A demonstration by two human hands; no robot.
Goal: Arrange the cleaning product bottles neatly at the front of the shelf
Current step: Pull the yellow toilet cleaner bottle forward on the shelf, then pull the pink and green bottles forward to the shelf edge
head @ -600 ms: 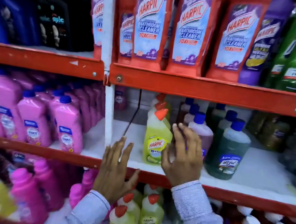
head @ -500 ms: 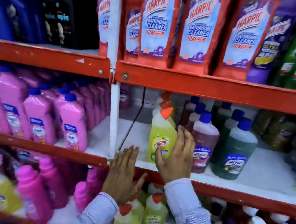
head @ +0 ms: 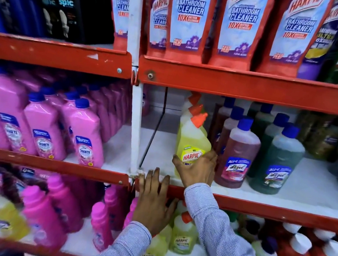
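A yellow Harpic bottle (head: 193, 139) with an orange cap stands at the front of the white middle shelf (head: 317, 186), with two more like it in a row behind. My right hand (head: 196, 169) wraps around its lower part. Right of it stand a reddish Lizol bottle (head: 238, 156) and a green Lizol bottle (head: 278, 163), each heading a row of blue-capped bottles. My left hand (head: 153, 201) lies flat on the red shelf edge (head: 260, 208), fingers spread, holding nothing.
Pink Shakti bottles (head: 85, 134) fill the left bay beyond a white upright post (head: 136, 127). Red Harpic bathroom cleaner pouches (head: 189, 18) hang over the shelf above. The shelf below holds small yellow Harpic bottles (head: 182, 237) and pink ones. Bare white shelf lies left of the yellow bottle.
My right hand dropped from the reddish bottle's side onto the yellow Harpic bottle and gripped it. My left hand slid down onto the red shelf edge. The view moved closer.
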